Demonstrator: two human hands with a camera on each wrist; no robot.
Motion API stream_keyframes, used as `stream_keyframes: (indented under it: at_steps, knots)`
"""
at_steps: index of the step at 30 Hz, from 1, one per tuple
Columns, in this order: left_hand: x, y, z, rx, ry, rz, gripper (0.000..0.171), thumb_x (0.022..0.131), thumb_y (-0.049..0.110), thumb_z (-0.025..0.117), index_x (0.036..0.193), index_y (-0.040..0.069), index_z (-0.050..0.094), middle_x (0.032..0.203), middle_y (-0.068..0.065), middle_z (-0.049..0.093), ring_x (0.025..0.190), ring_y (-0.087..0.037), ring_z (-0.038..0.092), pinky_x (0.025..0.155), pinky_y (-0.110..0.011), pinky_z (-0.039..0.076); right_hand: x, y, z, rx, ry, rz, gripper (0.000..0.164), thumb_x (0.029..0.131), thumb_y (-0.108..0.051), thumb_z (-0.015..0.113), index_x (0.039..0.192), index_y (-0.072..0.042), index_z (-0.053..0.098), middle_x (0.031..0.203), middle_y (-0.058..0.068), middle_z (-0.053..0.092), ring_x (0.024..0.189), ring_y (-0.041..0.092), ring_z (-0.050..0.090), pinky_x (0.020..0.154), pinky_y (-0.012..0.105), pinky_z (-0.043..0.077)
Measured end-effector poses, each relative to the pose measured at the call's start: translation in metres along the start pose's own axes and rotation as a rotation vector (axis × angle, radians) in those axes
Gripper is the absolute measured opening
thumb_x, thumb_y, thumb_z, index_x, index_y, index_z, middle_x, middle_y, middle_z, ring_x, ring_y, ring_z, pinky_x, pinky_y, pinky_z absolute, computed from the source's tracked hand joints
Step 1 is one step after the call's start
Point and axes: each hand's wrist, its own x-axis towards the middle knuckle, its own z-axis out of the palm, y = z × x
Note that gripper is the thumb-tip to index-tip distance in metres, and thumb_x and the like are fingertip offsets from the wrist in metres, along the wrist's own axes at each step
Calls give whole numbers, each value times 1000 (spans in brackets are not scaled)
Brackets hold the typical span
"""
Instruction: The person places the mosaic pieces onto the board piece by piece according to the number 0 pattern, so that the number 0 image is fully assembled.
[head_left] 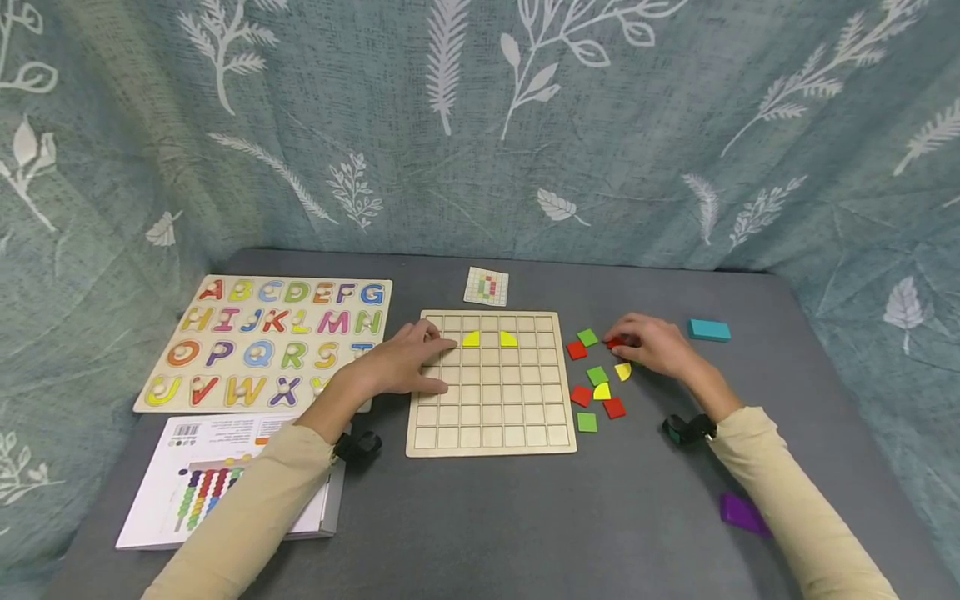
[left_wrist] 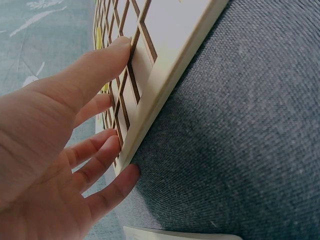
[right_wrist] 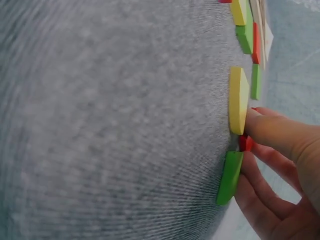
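Observation:
A wooden grid board [head_left: 491, 408] lies mid-table, with two yellow quarter-circle tiles [head_left: 471, 338] in its upper cells. My left hand [head_left: 408, 360] rests at the board's left edge, thumb and fingers spread; in the left wrist view the thumb lies over the grid and the fingertips are along the rim. Right of the board, my right hand [head_left: 651, 342] pinches a red square tile [right_wrist: 245, 143] between thumb and fingers. A yellow quarter-circle tile [right_wrist: 237, 100] and a green tile [right_wrist: 230, 178] sit close by its fingertips; the green one is hidden under the hand in the head view.
Several loose green, red and yellow tiles [head_left: 587, 422] lie beside the board. A pattern card [head_left: 486, 286] is behind it. An alphabet board [head_left: 300, 327] and a white box [head_left: 161, 492] occupy the left. Teal [head_left: 708, 331] and purple [head_left: 742, 513] blocks lie at right.

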Motion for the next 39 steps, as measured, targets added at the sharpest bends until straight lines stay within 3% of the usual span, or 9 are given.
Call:
stream_keyframes:
  at_steps: [12,17,21,30,39]
  knots:
    - [-1,1,0,-22,9,0,68,88,35,71,146,15,44,139,-13,38,119,-28,38,96,-47,43,0,1,1,-12,38,-83,18,88,-9,69,106,-9,73,109,12,66,91,26,62,74,42,48]
    - [-1,1,0,-19,-1,-16,68,88,35,71,147,16,44,139,-12,38,119,-27,38,96,-46,42,4,-1,-1,3,100,-123,16,87,-6,70,103,-6,73,106,12,65,90,26,63,74,42,50]
    - [-1,1,0,-16,-3,-15,68,88,35,71,147,16,44,139,-12,38,119,-26,38,96,-46,42,8,-13,-5,38,139,-152,15,88,-7,69,102,-7,74,106,11,64,88,25,62,73,40,49]
    - [1,0,0,-39,1,-10,67,88,34,72,146,15,45,136,-12,38,116,-25,37,95,-44,41,17,-43,-4,106,129,-230,18,87,-9,71,105,-8,74,110,11,65,90,23,63,71,36,50]
    - [3,-2,2,-95,61,-2,62,85,29,75,140,12,53,130,-14,43,107,-25,39,90,-43,41,27,-66,-2,158,89,-292,19,88,-7,69,107,-6,73,112,11,65,90,22,62,71,37,53]
